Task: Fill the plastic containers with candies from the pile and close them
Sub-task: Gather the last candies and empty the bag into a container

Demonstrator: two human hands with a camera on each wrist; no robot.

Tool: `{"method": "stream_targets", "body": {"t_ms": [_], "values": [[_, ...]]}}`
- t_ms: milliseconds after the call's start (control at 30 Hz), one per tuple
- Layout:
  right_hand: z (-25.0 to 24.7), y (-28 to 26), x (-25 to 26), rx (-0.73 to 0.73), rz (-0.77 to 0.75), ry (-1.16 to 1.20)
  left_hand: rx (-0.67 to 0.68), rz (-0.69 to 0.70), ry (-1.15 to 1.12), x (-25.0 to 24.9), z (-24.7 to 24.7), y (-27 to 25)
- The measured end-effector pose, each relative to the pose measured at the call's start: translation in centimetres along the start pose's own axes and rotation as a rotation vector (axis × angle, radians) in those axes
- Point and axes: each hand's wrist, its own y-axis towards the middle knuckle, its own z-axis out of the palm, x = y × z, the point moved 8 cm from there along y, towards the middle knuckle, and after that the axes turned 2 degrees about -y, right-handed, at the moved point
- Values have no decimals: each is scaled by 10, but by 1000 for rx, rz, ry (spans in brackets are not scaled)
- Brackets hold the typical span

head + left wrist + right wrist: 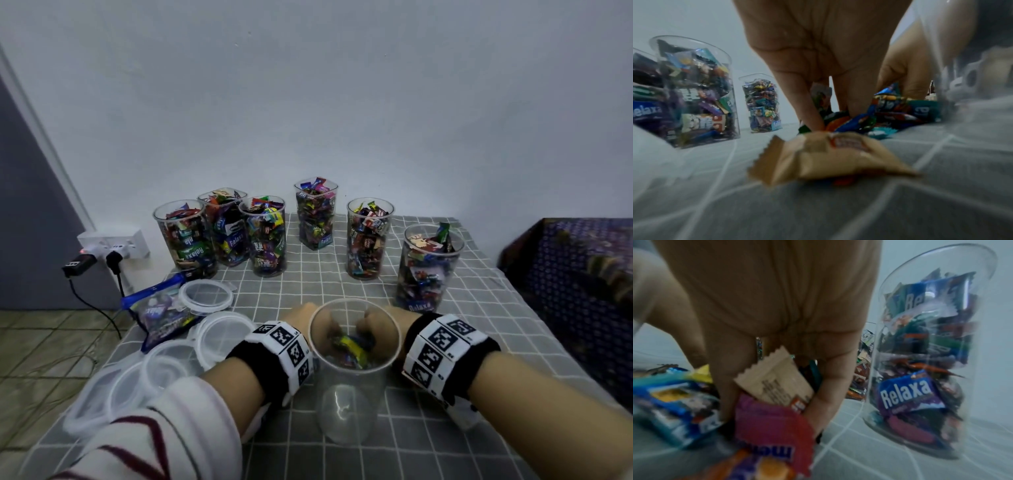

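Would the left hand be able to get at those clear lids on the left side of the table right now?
Probably yes. The left hand is busy in the candy pile behind the empty container, but the lids lie uncovered just to its left, with nothing standing between; it would likely need to let go of the candies first.

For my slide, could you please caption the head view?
Both hands gather candies behind an empty container.
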Motion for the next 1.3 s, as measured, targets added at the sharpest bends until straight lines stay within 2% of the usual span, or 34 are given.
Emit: {"method": "stream_targets", "body": {"t_ms": [200,333,433,533,633,767,900,1100,1300], "values": [[-2,-13,-10,-59,54,-23,-147,-62,-172,-2,-17,-17],[-12,-20,-30,-141,148,116,-290,-117,-228,5,-40,-36],[-30,-32,-38,-228,177,236,-393,-108,-446,6,-60,-54],[-55,-51,-37,-342,144,416,-505,-119,-601,8,-78,-69],[-84,-72,-29,-449,77,558,-583,-87,-665,10,-93,-78],[-114,-97,-5,-514,-54,662,-675,-86,-761,14,-107,-91],[-119,-107,24,-523,-130,591,-712,-66,-866,14,-115,-100],[-104,-115,57,-547,-173,185,-729,-58,-975,16,-115,-108],[-98,-128,68,-537,-205,208,-738,-17,-1039,7,-122,-120]]}}
